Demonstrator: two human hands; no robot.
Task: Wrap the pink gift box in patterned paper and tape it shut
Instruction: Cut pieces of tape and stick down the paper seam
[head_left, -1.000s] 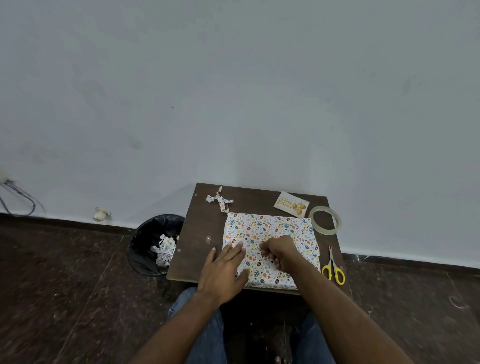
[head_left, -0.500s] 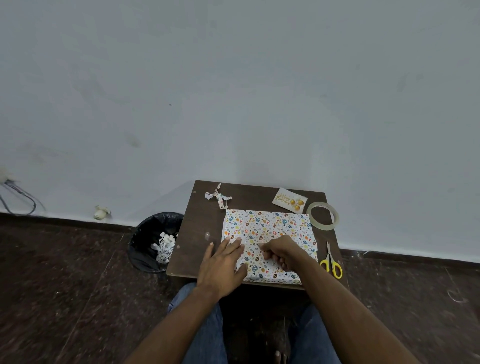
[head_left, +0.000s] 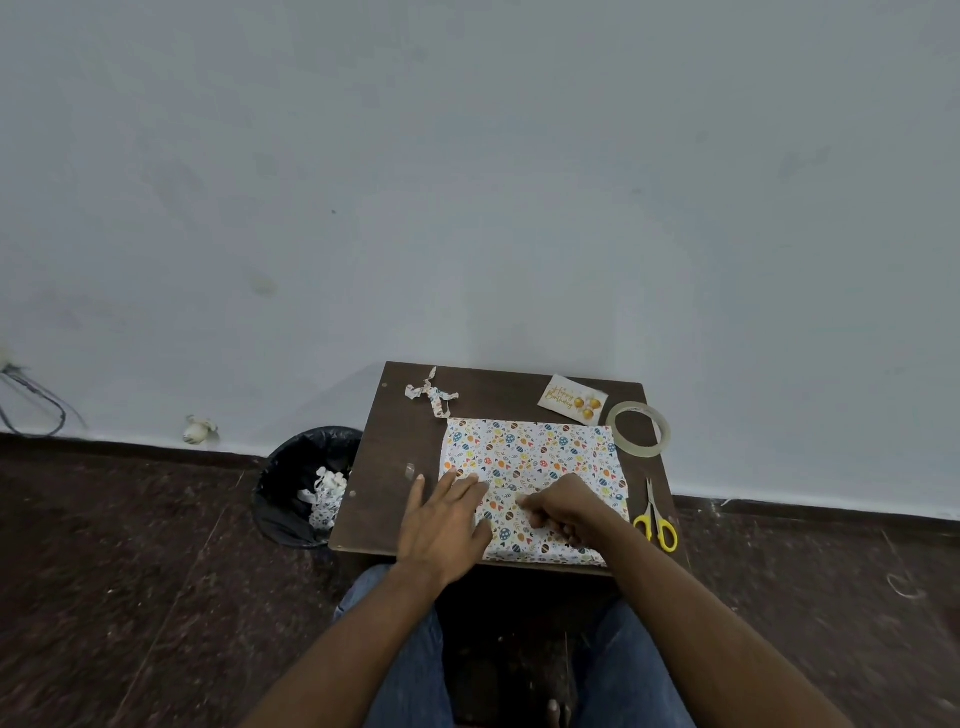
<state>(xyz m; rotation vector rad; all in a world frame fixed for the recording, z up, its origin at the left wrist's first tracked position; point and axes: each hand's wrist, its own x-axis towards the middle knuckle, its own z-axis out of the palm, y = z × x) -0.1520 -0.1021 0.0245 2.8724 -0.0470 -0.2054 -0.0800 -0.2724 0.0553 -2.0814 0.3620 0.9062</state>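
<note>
Below the pale wall, one dark wooden table (head_left: 395, 467) stands on the floor, and just beside its left edge sits one black-lined bin (head_left: 291, 483) holding crumpled scraps of the same patterned paper and some white bits. One wrapped parcel, covered in patterned paper (head_left: 530, 452), lies flat on the right half of the table; no pink shows through, so the box itself is hidden under the wrap. The left hand (head_left: 447, 519) lies flat and spread, fingers extended, pressing the parcel's near left corner, with part of the palm over bare table. The right hand (head_left: 561, 512) rests on the parcel's near middle, curled into a loose fist with fingertips pinched against the paper; whether anything is between them cannot be told. One clear tape roll (head_left: 662, 431) lies flat just beyond the parcel's far right corner. One pair of yellow-handled scissors (head_left: 655, 519) lies near the right edge. One greeting card (head_left: 563, 400) lies at the back, and one twisted paper offcut (head_left: 431, 397) lies at the far left.
</note>
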